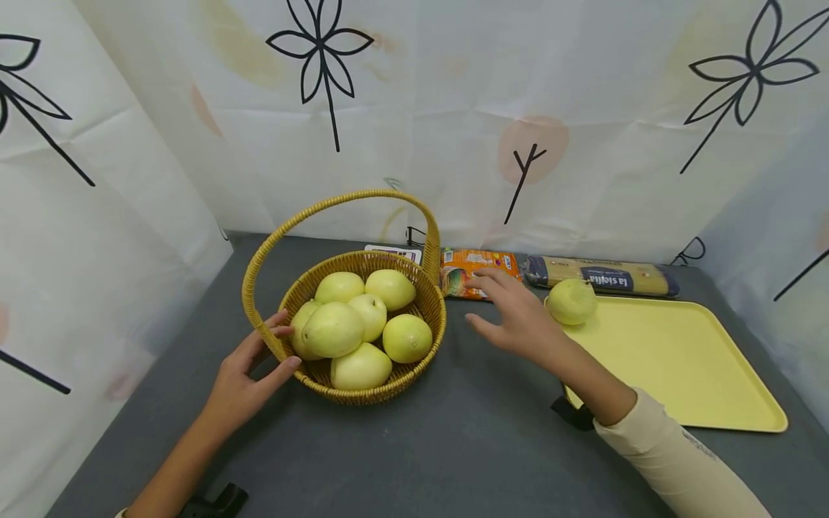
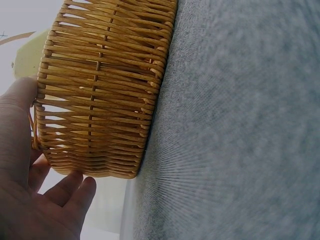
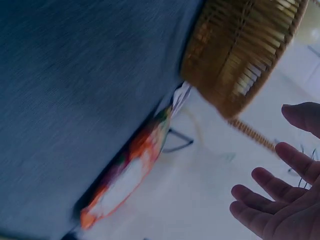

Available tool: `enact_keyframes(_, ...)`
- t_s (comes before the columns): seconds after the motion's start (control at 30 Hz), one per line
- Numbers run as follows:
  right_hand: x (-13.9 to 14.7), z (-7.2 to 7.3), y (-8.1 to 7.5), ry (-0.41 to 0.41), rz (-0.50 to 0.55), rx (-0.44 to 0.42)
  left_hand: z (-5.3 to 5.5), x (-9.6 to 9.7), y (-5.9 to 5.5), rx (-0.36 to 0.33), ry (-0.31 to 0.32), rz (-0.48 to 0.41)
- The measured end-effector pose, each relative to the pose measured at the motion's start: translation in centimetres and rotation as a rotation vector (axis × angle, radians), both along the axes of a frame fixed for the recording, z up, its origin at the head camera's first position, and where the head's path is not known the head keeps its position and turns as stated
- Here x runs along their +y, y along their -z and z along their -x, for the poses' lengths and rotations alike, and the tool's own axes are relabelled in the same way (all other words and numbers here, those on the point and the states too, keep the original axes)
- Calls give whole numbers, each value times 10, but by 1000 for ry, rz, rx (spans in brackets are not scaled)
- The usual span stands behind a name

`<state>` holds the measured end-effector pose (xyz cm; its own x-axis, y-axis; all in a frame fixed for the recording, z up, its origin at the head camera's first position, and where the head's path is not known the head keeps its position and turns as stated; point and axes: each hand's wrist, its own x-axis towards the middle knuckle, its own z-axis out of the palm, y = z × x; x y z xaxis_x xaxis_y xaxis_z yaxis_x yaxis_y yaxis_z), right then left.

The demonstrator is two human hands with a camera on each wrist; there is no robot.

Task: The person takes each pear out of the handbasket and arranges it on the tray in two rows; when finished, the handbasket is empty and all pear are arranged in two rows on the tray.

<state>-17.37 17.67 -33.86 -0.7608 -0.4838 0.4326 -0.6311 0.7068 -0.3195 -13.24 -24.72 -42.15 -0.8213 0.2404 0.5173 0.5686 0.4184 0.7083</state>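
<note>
We steady the basket (image 1: 363, 327) with our left hand (image 1: 249, 378), fingers straight against its side; our right hand (image 1: 518, 316) hovers open and empty between basket and tray (image 1: 686, 360).

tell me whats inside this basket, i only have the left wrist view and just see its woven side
Observer: The basket holds six yellow-green pears, seen from the head view.
Operator: is my left hand actually gripping it
Observer: The left hand rests against the rim by the handle's base, fingers fairly straight, not wrapped around it.
Operator: wheres the right hand
Observer: The right hand hovers open and empty between the basket and a yellow tray.
Operator: anything on that tray
Observer: One pear sits at its back left corner.
</note>
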Motion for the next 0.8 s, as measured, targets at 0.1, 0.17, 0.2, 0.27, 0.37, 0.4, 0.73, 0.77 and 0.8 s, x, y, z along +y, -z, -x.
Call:
enact_keyframes(0.1,-23,1,-1,-91,-16,30,0,-1,1,16,6,-6)
enact_keyframes(0.17,-38,2,-1,-146,-26,47,-1,-2,1,20,7,-8)
enact_keyframes(0.2,-46,2,-2,-171,-32,52,-1,-2,1,21,9,-10)
enact_keyframes(0.27,-63,1,-3,-212,-42,42,-1,-2,2,19,15,-13)
enact_keyframes(0.37,-88,0,-6,-255,-75,7,0,-1,2,35,23,-16)
enact_keyframes(0.4,-96,-1,-7,-270,-86,-8,-1,-1,2,33,21,-15)
enact_keyframes(0.73,-149,-4,-3,-345,-124,-5,2,0,1,29,21,-8)
enact_keyframes(0.77,-151,-4,-2,-348,-119,10,2,0,1,25,18,-6)
enact_keyframes(0.8,-153,-4,-2,-352,-116,23,2,0,1,25,17,-4)
